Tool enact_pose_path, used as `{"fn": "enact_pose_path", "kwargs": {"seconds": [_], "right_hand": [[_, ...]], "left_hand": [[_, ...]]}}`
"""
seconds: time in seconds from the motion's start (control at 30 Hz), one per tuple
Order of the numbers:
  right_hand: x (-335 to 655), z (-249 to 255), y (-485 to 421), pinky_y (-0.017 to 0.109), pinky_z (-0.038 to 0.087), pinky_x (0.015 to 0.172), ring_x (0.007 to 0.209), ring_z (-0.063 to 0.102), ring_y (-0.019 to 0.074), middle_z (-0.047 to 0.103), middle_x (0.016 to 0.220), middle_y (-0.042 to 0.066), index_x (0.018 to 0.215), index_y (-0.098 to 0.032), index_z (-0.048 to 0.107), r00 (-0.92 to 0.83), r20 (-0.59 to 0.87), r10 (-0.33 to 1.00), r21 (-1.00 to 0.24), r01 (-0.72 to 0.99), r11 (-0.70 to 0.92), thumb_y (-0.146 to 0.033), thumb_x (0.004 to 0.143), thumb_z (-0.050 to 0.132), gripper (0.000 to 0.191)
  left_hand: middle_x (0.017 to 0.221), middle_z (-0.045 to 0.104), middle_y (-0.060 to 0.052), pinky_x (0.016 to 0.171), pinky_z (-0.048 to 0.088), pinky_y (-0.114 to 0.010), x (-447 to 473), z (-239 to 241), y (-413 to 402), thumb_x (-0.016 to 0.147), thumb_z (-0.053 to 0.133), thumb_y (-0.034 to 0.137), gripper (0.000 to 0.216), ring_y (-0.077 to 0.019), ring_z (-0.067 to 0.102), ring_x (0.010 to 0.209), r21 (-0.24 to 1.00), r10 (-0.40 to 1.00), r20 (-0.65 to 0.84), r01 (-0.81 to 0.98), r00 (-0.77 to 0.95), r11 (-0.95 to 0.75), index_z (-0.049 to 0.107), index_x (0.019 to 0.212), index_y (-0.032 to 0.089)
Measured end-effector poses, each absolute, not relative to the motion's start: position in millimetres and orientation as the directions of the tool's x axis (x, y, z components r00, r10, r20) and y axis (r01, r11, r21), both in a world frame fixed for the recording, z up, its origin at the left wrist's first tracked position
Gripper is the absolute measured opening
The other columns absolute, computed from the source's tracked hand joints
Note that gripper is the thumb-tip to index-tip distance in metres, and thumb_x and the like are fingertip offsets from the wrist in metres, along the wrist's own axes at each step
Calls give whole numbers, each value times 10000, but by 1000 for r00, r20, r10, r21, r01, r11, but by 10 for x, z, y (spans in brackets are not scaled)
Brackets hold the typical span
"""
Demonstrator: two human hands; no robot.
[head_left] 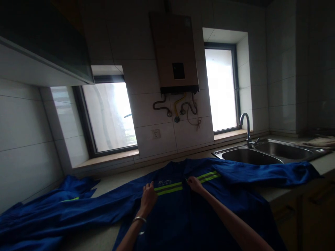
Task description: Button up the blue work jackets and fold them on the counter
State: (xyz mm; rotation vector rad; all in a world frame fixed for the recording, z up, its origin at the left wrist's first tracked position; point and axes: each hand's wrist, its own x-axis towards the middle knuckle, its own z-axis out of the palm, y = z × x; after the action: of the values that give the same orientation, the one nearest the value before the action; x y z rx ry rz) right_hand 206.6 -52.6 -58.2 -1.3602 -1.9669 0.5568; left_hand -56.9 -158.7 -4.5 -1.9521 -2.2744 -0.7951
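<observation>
A blue work jacket point(230, 195) with yellow-green reflective stripes point(169, 188) lies spread face up on the counter, sleeves stretched out to both sides. My left hand point(148, 198) rests on the chest left of the stripes, fingers curled onto the fabric; a bangle sits on that wrist. My right hand point(194, 184) pinches the jacket's front opening at the chest, between the two stripe sections.
A second blue garment point(39, 216) lies bunched at the counter's left end. A double steel sink point(264, 153) with a tap point(246, 129) sits at the right, a cloth beyond it. Two windows, a wall socket and a water heater point(175, 52) are on the tiled wall.
</observation>
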Motion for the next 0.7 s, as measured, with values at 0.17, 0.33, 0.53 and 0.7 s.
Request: {"fn": "enact_pose_path", "kwargs": {"seconds": [0.17, 0.33, 0.53, 0.7], "right_hand": [[2084, -634, -466, 200, 331, 568, 655, 559, 135, 640, 714, 28, 828, -130, 683, -241, 274, 931, -721, 589, 365, -168, 777, 491, 203], [2066, -687, -405, 188, 338, 497, 545, 529, 115, 622, 658, 21, 829, -103, 669, -267, 262, 927, -763, 532, 369, -156, 792, 455, 223], [2082, -645, -415, 183, 363, 538, 580, 548, 119, 638, 670, 22, 775, -119, 670, -270, 309, 912, -752, 518, 408, -159, 780, 472, 202], [2112, -501, -622, 202, 372, 619, 657, 571, 134, 632, 696, 16, 959, -158, 638, -246, 416, 875, -682, 552, 480, -150, 789, 446, 256]], "left_hand": [[974, 688, -72, 824, 443, -290, 136, -254, -1214, 793, 451, 226, 307, -201, 616, 912, 541, 946, 326, 821, -5, -182, 669, 991, 139], [968, 676, -105, 821, 423, -300, 466, -420, -961, 810, 480, 301, 318, -218, 601, 926, 561, 928, 367, 812, -66, -164, 675, 970, 108], [910, 672, -109, 787, 406, -275, 617, -464, -798, 790, 512, 214, 221, -192, 602, 885, 568, 914, 392, 810, -106, -150, 684, 876, 104], [867, 705, -88, 758, 417, -263, 597, -416, -772, 777, 506, 163, 201, -179, 630, 833, 616, 924, 370, 771, -100, -163, 700, 817, 128]]}}
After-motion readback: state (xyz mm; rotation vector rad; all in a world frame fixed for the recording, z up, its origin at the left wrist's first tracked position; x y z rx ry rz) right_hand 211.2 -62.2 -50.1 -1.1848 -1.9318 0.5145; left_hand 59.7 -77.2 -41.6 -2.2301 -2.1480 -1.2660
